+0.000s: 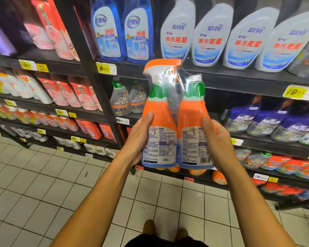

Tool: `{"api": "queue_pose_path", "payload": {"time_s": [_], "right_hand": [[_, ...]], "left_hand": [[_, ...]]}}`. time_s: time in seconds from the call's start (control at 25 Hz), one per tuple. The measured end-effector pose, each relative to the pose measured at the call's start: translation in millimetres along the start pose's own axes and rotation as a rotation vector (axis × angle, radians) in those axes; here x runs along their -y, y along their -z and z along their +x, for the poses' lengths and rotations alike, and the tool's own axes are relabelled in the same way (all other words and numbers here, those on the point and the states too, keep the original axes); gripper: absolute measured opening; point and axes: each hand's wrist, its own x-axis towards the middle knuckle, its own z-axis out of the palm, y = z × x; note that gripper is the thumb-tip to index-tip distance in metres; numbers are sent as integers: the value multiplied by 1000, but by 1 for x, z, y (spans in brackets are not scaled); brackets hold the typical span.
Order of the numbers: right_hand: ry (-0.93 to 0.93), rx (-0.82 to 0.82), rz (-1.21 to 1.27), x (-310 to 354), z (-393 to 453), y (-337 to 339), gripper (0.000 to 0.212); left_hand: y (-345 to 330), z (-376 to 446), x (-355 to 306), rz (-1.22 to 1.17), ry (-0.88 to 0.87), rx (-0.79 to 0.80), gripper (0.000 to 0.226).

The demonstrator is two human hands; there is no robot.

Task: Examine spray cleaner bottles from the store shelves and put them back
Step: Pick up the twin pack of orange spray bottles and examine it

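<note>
A shrink-wrapped twin pack of orange spray cleaner bottles (175, 120) is held upright in front of the shelves, its back labels with small print and a barcode facing me. One bottle has an orange and white trigger head, the other a plain cap. My left hand (141, 138) grips the pack's left side, thumb on the front. My right hand (217, 141) grips the right side, thumb over the label edge.
Dark store shelves (212, 75) carry white and blue cleaner bottles on top, grey and purple ones in the middle, orange packs lower down. Yellow price tags (105, 68) line the edges. A black upright post (89, 68) divides bays. White tiled floor (43, 184) lies below.
</note>
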Motion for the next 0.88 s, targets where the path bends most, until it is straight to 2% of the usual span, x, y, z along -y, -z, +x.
{"api": "queue_pose_path", "payload": {"time_s": [0.08,0.2,0.36,0.44,0.52,0.6,0.72,0.88], "right_hand": [[27,16,13,7,4,5,56],[7,24,36,9,8,19,59],[-40,38,173,6,10,39,49],[-50,50,175,2,10,46,56],[-62,57,161,-2,7,48,62],[-67,53,145,-4,4,50,62],[-95,73,94,-4,4,60,53],[-105,60,35,8,2,65,40]], "left_hand": [[-8,2,1,18,-52,-36,42],[-19,3,3,-1,-55,1,55],[-25,-1,6,7,5,111,71],[-38,-1,10,86,-28,51,68],[-52,0,13,151,-83,-86,50],[-62,-4,14,185,-95,-176,42],[-73,-11,20,216,-107,-201,44],[-77,-10,21,145,-112,-191,42]]}}
